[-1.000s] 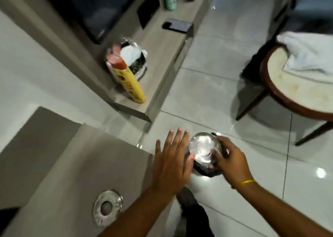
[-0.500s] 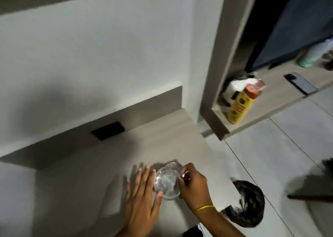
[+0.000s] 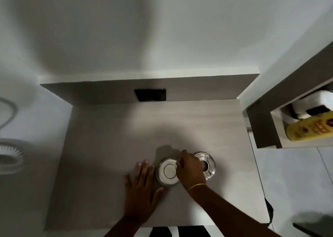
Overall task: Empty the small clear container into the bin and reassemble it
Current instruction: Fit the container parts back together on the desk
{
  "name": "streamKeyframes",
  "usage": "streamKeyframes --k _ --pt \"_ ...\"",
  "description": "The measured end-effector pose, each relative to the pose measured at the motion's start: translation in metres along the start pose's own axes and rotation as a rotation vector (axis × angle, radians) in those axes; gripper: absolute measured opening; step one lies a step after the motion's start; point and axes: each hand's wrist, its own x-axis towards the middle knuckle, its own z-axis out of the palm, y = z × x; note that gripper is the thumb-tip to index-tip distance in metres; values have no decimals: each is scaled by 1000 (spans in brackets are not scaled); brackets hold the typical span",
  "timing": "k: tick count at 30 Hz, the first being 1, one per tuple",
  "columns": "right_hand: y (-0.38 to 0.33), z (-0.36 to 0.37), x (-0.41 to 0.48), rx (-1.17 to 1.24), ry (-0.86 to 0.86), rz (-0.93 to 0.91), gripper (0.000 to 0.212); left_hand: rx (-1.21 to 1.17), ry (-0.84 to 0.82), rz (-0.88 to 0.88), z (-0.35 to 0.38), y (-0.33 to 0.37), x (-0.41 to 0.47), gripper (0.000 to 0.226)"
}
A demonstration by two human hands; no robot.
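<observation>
The small clear container [image 3: 166,172] stands upright on the grey tabletop [image 3: 111,146], its round base facing up at me. My right hand [image 3: 190,168] grips its right rim with thumb and fingers. My left hand [image 3: 142,188] lies flat with fingers spread, its palm against the container's left side. A clear ring-shaped lid [image 3: 208,164] with a dark centre hole rests on the tabletop just right of my right hand, partly hidden by it. Only a black edge of the bin [image 3: 270,211] shows past the table's right side.
A black socket panel [image 3: 150,95] is set in the table's back ledge. To the right, a low shelf [image 3: 266,128] holds a yellow bottle [image 3: 310,128] and a white packet. A white fan guard [image 3: 9,159] sits at the far left. Grey tiles lie right of the table.
The container has come from above the bin on the floor back onto the tabletop, close beside the ring-shaped lid. My view has swung from the floor to the table. Both hands stayed on it.
</observation>
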Motion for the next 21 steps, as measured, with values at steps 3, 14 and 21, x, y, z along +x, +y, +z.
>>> streamKeyframes --k 3,14,21 --pt "-1 3 1 -50 -7 7 11 15 10 3 5 2 3 83" --pt "23 -38 -7 -206 114 -139 31 63 46 18 9 4 7 84" --pt "44 -44 -24 -465 -101 -106 83 62 47 8 7 5 7 82"
